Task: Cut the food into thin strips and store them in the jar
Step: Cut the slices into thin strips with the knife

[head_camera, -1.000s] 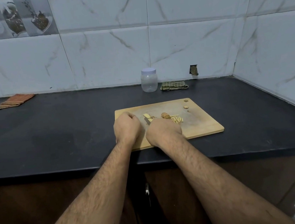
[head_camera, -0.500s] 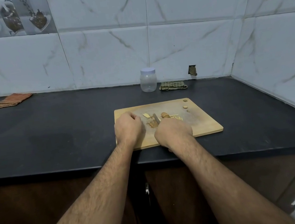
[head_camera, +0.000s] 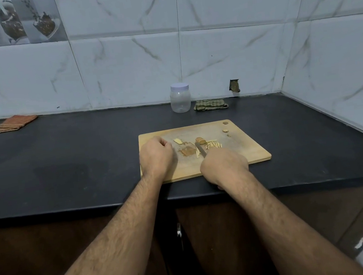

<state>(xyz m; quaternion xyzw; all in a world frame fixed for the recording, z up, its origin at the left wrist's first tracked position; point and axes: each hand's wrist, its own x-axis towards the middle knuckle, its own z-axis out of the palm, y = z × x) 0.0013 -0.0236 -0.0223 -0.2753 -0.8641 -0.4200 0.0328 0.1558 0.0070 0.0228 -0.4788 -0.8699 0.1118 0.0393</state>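
Head view shows the food on the wooden cutting board point(head_camera: 242, 152): a flat brownish slab point(head_camera: 187, 151) in the middle, a stubby uncut piece point(head_camera: 200, 140) beyond it, a pale sliver point(head_camera: 177, 141) to the left, and a small heap of thin strips point(head_camera: 213, 144) on the right. The right hand point(head_camera: 224, 166) has its grip closed round a knife point(head_camera: 200, 150), blade lying between slab and strips. The left hand point(head_camera: 155, 156) rests on the board as a curled fist just left of the slab, gripping nothing I can make out. The jar point(head_camera: 180, 98), lid on and looking empty, stands well apart at the back of the dark worktop point(head_camera: 86, 149). Likely risks: the thin slab sliding under the blade since nothing pins it, or strips scattering off the board.
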